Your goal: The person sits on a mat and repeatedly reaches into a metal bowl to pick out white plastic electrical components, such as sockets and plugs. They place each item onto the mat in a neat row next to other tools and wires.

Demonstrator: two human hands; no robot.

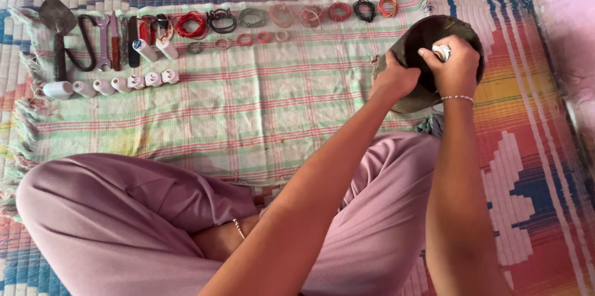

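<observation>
My left hand (394, 77) grips the near rim of a dark, dented metal bowl (421, 34) tilted on the right end of a checked cloth (260, 110). My right hand (454, 66), a thin bracelet at its wrist, reaches into the bowl and is shut on a small white fitting (442, 52). The rest of the bowl's inside is hidden by my hands.
On the cloth's far side lie a row of coiled wires (285, 16) in several colours, small rings, a trowel (57, 23), a spanner and other hand tools (118, 42), and a line of white fittings (111, 84). My crossed legs in pink trousers (142, 209) fill the foreground. A woven mat (520, 166) lies underneath.
</observation>
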